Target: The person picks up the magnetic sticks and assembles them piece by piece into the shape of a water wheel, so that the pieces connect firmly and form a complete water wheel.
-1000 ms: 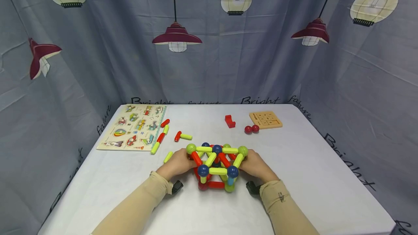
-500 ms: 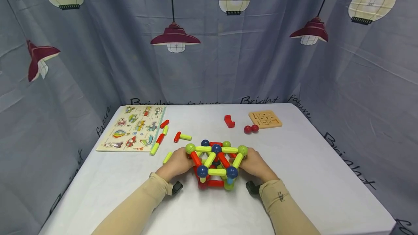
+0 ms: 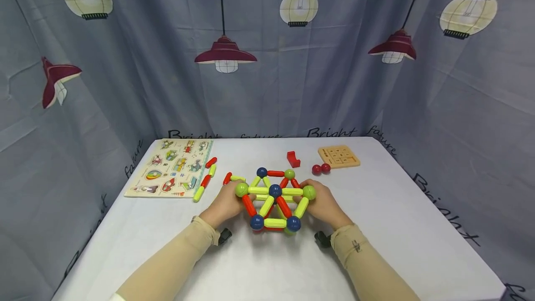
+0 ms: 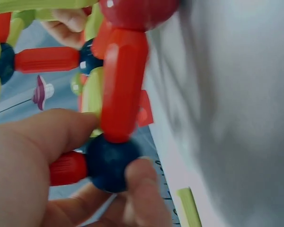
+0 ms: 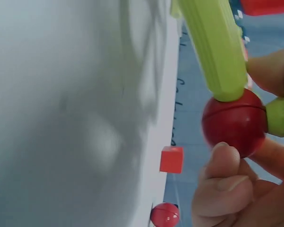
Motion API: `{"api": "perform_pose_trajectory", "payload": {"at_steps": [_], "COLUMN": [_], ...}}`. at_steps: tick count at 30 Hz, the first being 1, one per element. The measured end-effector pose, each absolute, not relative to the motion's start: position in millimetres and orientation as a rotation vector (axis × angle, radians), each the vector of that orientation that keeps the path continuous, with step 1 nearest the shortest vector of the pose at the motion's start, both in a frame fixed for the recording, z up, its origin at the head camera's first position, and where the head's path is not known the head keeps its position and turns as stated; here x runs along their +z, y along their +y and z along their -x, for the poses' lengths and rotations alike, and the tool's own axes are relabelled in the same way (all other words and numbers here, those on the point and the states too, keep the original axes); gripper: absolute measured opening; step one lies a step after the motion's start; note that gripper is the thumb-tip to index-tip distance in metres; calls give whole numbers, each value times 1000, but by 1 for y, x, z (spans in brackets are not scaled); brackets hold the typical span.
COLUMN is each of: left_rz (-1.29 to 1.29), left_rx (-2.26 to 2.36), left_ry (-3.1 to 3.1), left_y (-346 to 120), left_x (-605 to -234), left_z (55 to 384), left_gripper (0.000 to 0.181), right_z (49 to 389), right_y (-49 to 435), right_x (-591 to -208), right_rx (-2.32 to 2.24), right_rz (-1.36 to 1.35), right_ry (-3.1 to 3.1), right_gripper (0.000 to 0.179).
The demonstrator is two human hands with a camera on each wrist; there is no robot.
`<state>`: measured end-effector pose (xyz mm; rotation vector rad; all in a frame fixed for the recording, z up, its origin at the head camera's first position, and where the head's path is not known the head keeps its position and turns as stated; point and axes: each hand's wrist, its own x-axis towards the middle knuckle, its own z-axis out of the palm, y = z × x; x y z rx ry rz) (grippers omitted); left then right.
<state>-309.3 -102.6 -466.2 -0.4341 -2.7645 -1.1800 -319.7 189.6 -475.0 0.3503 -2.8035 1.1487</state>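
Both hands hold a magnetic ball-and-stick structure (image 3: 275, 223) of red and yellow-green rods joined by blue, green and red balls. On its left side is my left hand (image 3: 227, 203); in the left wrist view, its thumb and fingers grip a dark blue ball (image 4: 112, 163) with red rods joined to it. My right hand (image 3: 323, 204) has the opposite side. The right wrist view shows its fingers around a red ball (image 5: 234, 122), where yellow-green rods (image 5: 217, 52) meet. In the head view, the structure's upper frame covers most of its lower part and some fingertips.
Loose red and yellow-green rods (image 3: 205, 181) lie beside a picture puzzle board (image 3: 167, 168) at the left. Farther back are a red block (image 3: 293, 159), two red balls (image 3: 321, 169) and a wooden number board (image 3: 339, 156). A grey curtain (image 3: 267, 96) surrounds the white table (image 3: 388, 226).
The structure has tilted in both hands: its far balls sit higher, and its lower front rods have slipped behind the upper frame. The hands have shifted slightly up in view.
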Motion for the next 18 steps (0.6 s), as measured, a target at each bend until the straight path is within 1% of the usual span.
{"api": "perform_pose_trajectory", "payload": {"at_steps": [2, 4, 8, 13, 16, 18], "left_rz": [447, 455, 465, 514, 522, 510], "left_rx": [-1168, -1156, -1141, -1065, -1012, -997], "left_ry": [-2743, -2725, -2700, -2668, -2653, -2648], "left_y": [-104, -105, -107, -109, -109, -109], "left_x": [-467, -468, -466, -467, -466, -466], "left_z": [314, 317, 321, 325, 328, 328], "left_gripper": [20, 23, 33, 46, 46, 44], "right_z": [323, 326, 332, 336, 338, 338], "right_y": [190, 191, 193, 193, 194, 193], "right_x": [-474, -473, -471, -468, -468, -468], "right_rx": [1128, 1111, 1081, 1034, 990, 959], "right_rz": [-389, -430, -498, -537, -556, -567], "right_ry": [-2785, -2765, -2710, -2654, -2624, -2609], "right_gripper": [43, 45, 50, 63, 68, 65]}}
